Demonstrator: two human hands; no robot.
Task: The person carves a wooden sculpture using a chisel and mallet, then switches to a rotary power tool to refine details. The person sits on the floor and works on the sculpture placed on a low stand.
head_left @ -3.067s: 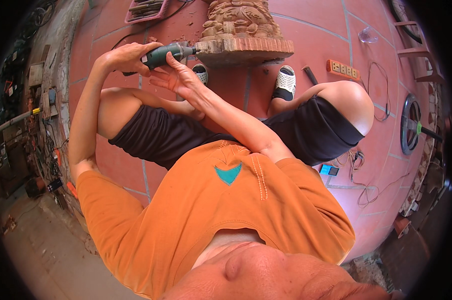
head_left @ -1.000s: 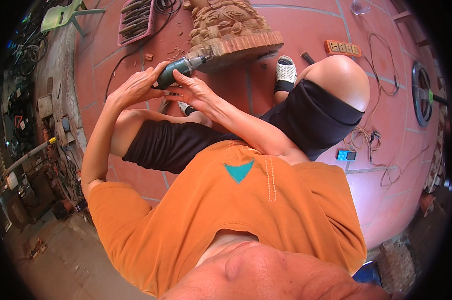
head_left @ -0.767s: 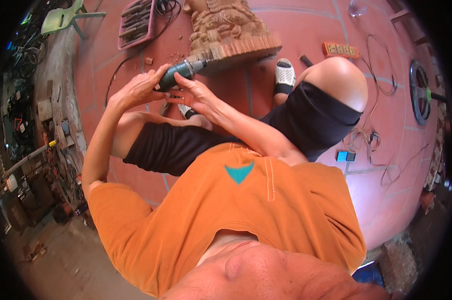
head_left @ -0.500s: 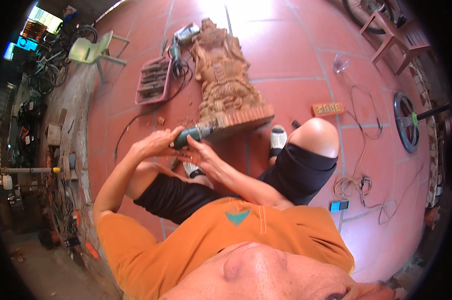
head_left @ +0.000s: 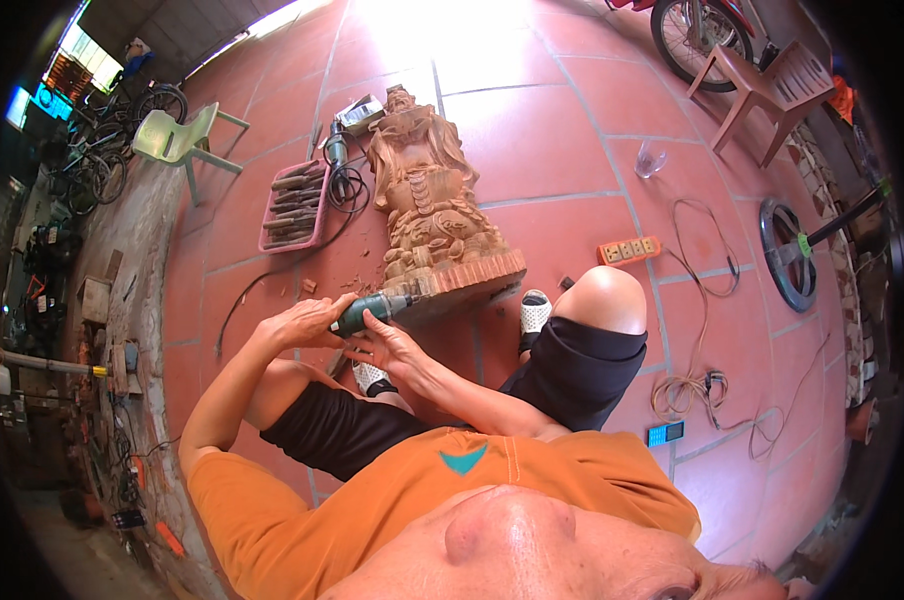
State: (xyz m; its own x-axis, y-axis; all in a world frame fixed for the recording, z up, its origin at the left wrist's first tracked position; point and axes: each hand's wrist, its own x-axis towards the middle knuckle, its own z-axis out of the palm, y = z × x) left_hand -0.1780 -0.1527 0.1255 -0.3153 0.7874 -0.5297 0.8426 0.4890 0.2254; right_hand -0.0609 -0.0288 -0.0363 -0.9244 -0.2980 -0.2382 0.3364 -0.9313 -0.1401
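A green die grinder (head_left: 357,315) lies between my two hands, its metal nose against or very close to the left corner of a statue's base. My left hand (head_left: 315,322) wraps round its rear end from the left. From the right, my right hand (head_left: 390,343) has the thumb on the body and the other fingers partly spread beneath it. The carved wooden statue (head_left: 427,190), a robed figure on an ornate pedestal, lies or leans away from me beyond my feet. Whether the tool's bit touches the wood is too small to tell.
Left of the statue are a pink tray (head_left: 319,232) of carving tools and another corded power tool (head_left: 336,150). To the right stand an orange power strip (head_left: 629,250), a clear cup (head_left: 650,160), a coiled cord (head_left: 680,395), a phone (head_left: 664,433) and a wheel (head_left: 788,255). Plastic chairs flank the tiled floor.
The whole view has shifted, with more of the statue's head and the far floor showing. Both hands stay on the die grinder at the base's left corner.
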